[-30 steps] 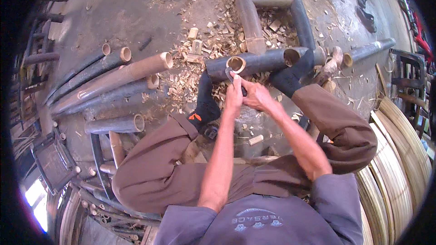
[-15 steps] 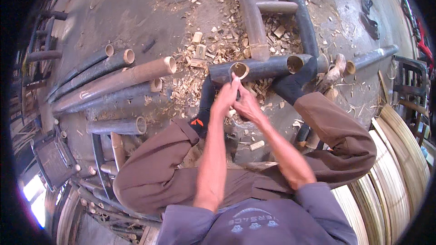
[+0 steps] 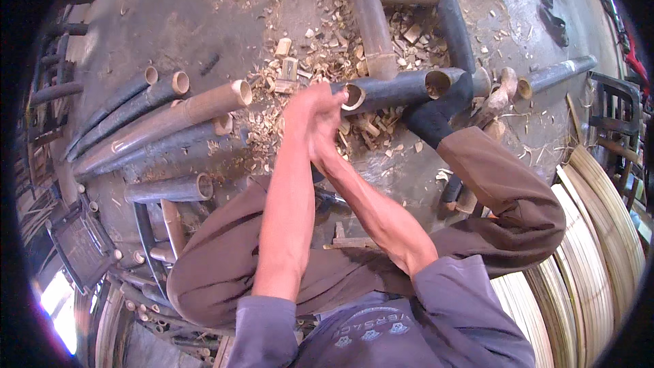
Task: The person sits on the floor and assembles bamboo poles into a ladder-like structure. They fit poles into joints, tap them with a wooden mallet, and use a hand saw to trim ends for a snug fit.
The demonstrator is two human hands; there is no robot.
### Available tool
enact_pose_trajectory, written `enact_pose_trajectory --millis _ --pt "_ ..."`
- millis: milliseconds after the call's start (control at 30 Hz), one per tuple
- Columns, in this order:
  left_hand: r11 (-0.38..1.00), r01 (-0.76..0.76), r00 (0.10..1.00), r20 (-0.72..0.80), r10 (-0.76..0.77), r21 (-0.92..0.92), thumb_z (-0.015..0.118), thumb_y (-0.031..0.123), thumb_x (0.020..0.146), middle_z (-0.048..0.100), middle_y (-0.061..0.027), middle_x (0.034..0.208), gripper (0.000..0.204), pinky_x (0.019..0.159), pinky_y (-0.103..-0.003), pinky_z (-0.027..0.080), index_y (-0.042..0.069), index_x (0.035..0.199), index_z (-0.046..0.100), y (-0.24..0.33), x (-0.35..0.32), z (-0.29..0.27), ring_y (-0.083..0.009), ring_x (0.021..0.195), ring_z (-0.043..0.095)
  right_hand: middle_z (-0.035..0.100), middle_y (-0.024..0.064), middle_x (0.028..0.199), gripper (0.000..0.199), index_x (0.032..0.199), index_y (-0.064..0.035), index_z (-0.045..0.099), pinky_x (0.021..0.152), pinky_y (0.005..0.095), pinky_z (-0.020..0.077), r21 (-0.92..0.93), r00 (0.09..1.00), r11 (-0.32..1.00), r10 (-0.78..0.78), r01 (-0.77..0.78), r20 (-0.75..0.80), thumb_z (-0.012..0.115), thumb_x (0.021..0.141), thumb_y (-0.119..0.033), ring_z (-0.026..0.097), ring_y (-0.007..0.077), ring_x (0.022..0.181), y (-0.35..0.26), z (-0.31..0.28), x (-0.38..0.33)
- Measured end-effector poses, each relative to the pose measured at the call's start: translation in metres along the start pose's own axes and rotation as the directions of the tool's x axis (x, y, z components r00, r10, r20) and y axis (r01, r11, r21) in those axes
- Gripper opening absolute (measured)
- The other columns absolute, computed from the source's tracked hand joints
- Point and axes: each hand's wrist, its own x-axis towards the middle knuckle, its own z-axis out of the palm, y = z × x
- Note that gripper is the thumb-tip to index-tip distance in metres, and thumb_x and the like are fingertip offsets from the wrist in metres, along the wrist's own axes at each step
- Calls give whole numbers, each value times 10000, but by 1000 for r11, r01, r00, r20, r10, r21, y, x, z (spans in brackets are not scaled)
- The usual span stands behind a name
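A dark bamboo pole (image 3: 398, 90) lies crosswise in front of me, with two round holes cut in its upper side. My left hand (image 3: 315, 103) is closed at the pole's left end, its thumb at the rim of the left hole. Just below and against it is my right hand (image 3: 325, 138), also closed. Whatever the fingers hold is hidden behind the hands. My black-covered right foot (image 3: 446, 105) rests against the pole beside the right hole.
Wood chips (image 3: 286, 68) litter the floor around the pole. A joined bamboo frame (image 3: 368, 13) reaches away beyond it. Several cut bamboo poles (image 3: 170, 123) lie at the left, and a short-legged bamboo piece (image 3: 170, 189) stands nearer. Curved pale slats (image 3: 586, 252) are stacked at right.
Both hands have shifted left from the left hole toward the pole's end, and my forearms have swung left with them. A dark handle glimpsed between the hands before is now hidden.
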Motion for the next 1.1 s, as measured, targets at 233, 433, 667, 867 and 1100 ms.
enact_pose_trajectory --millis 233,433,667,867,1100 --pt "918 -261 960 -184 212 -300 359 600 981 659 -334 911 802 825 -499 453 -165 956 597 -1 -1 99 -431 915 651 508 175 1422 790 1549 -85 251 1073 346 376 -854 946 411 -83 320 315 668 892 -221 494 247 1292 -108 -52 -35" --pt "115 -303 944 -315 -100 -946 349 598 993 634 -281 1042 829 799 -450 497 -201 1113 534 35 47 141 -314 927 630 654 239 1195 571 1368 -62 528 948 422 486 -813 778 -211 491 543 392 624 840 -256 640 342 1117 -206 -3 20" --pt "260 -276 937 -319 -140 -925 456 594 964 614 -246 1117 808 863 -440 493 -175 1206 513 24 25 141 -287 1032 617 578 196 1349 740 1500 -125 374 1017 366 441 -820 740 -123 521 559 427 680 834 -223 571 249 1208 -187 -46 27" --pt "950 -144 893 -449 4 -277 552 572 898 644 -350 1052 709 866 -474 488 -112 1053 657 -38 -13 86 -441 1032 640 473 149 1431 807 1569 -148 211 1039 346 392 -737 940 625 15 258 342 663 904 -225 482 216 1237 -61 -45 -30" --pt "974 -110 231 -948 221 200 631 384 834 559 -217 1316 454 1088 -545 324 35 1124 629 -29 -17 -13 -367 1259 495 583 112 1017 419 1299 -156 411 802 443 531 105 950 946 311 -307 -22 547 967 -373 596 269 857 -47 21 13"
